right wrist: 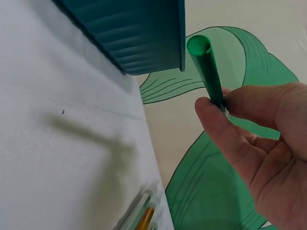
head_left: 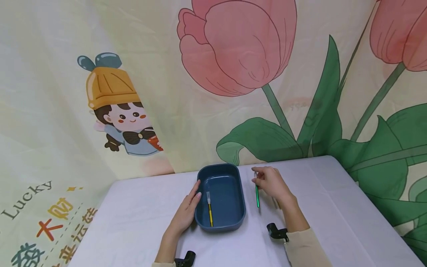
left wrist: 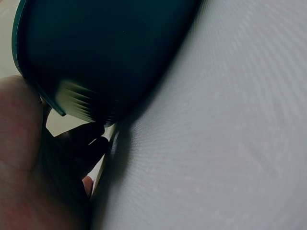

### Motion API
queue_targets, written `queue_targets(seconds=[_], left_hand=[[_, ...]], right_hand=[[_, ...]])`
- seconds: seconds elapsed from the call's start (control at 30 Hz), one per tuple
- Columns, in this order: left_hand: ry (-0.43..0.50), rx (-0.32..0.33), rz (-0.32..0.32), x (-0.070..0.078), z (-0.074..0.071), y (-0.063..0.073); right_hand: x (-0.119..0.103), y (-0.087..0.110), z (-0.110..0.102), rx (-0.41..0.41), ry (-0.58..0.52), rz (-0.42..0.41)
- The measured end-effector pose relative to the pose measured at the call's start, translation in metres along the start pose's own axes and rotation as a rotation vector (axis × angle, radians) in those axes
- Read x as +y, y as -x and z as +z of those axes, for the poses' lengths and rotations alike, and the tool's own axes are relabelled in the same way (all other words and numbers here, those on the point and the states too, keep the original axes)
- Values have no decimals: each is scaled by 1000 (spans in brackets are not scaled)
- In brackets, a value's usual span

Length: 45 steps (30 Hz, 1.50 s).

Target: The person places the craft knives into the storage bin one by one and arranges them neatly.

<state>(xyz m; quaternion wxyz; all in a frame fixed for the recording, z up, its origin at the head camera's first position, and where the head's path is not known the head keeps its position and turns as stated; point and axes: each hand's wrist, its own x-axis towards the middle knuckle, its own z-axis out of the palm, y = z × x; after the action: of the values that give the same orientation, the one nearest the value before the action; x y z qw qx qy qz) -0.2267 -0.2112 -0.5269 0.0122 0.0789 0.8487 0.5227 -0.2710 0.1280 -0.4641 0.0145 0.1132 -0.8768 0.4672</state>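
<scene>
A dark blue rectangular box point(head_left: 221, 200) stands on the white-covered table, with a yellow pen point(head_left: 210, 213) lying inside along its left side. My left hand point(head_left: 184, 213) holds the box's left wall, thumb at the rim and fingers against the outside; in the left wrist view the box point(left wrist: 105, 43) partly hides those fingers. To the right of the box, my right hand point(head_left: 272, 182) pinches a green pen point(right wrist: 206, 67) between thumb and fingertips. The pen hangs nearly upright above the cloth, its green end downward and its other end hidden by the fingers.
Several more pens point(right wrist: 145, 218), one of them orange, lie on the cloth under my right wrist. The table point(head_left: 133, 218) ends at the back against a printed curtain point(head_left: 160, 74) with tulips. Black wrist cameras point(head_left: 277, 231) sit on both wrists.
</scene>
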Motion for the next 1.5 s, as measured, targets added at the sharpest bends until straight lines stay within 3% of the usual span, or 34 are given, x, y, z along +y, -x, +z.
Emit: queue_targets(seconds=[0.27,0.73,1.2,1.5], left_hand=[[10,0,4,-1,0,-1],[13,-6,11,-3,0,-1],[17,-9,20,-3,-2,-2],[28,-9,19,-4,-1,-1]], right_hand=[[-9,3,-3,5,0,-20],[-30,8,6,92,76,-139],[-49,8,27,37,22,-124],[-53,10,34,47,34,-164]])
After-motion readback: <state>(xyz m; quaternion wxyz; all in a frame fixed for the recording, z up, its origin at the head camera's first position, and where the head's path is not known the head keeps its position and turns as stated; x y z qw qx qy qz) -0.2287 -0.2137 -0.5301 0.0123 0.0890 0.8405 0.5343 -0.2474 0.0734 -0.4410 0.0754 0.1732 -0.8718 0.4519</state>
